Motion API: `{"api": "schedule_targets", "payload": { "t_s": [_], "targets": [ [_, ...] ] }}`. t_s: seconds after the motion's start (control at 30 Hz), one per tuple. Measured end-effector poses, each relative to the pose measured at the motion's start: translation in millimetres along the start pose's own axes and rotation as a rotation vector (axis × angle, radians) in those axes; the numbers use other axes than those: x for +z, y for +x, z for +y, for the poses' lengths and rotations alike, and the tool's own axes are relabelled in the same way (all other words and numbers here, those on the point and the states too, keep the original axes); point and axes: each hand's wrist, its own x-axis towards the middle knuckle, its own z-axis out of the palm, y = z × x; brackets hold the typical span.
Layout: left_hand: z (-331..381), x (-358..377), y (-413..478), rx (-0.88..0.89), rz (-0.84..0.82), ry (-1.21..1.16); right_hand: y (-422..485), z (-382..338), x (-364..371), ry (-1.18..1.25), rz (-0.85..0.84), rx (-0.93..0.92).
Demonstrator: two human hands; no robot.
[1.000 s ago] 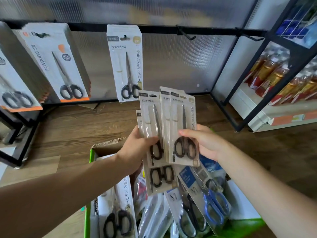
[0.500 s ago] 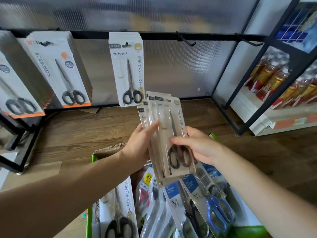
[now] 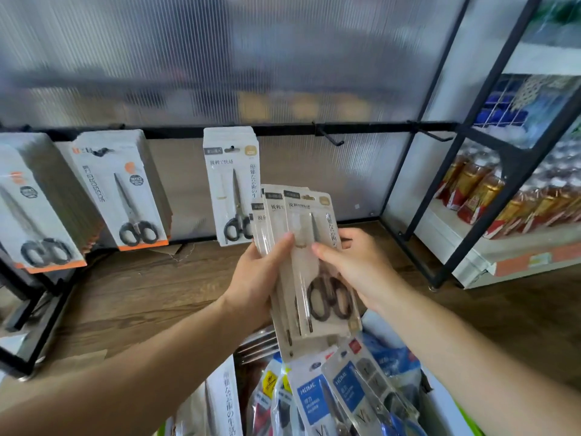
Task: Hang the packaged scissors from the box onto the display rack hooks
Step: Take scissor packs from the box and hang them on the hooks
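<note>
I hold a stack of several beige-carded scissors packs upright in front of the rack. My left hand grips the stack's left edge, thumb across the front. My right hand pinches the front pack from the right. A black rack bar runs across the back wall; matching beige packs hang on one hook just behind the stack. Two bare hooks stick out to the right. The box below holds more scissors packs, some with blue cards.
White-and-orange scissors packs and another batch hang at the left. A black shelf frame with bottled goods stands at the right. Wooden floor lies under the rack.
The fanned packs have been squared into a tighter stack and raised toward the rack. My right hand slid up from the handle area to the middle of the front pack.
</note>
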Motion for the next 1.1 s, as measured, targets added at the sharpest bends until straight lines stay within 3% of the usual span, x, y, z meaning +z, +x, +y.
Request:
{"api": "schedule_targets", "payload": {
  "t_s": [0.13, 0.27, 0.43, 0.57, 0.73, 1.1],
  "targets": [
    [11.0, 13.1, 0.3, 0.046, -0.013, 0.069, 6.5, -4.3, -5.7, 0.007, 0.069, -0.019],
    [20.9, 25.0, 2.5, 0.038, 0.023, 0.061, 17.8, -18.5, -21.1, -0.201, 0.169, -0.074],
    [39.9, 48.3, 12.9, 0.048, 0.065, 0.157, 32.8, -42.9, -37.9, -0.247, 0.143, -0.145],
    [52.4, 63.1, 30.6, 0.095, 0.183, 0.298, 44.0, -57.4, -48.4, -0.227, 0.222, -0.256],
    [52.7, 65.0, 41.7, 0.094, 0.350, 0.438, 64.3, -51.4, -55.2, -0.281, 0.269, -0.252],
    [51.3, 51.9, 40.6, 0.135, 0.429, 0.479, 88.9, -43.7, -43.4, -0.431, 0.310, -0.319]
  ]
}}
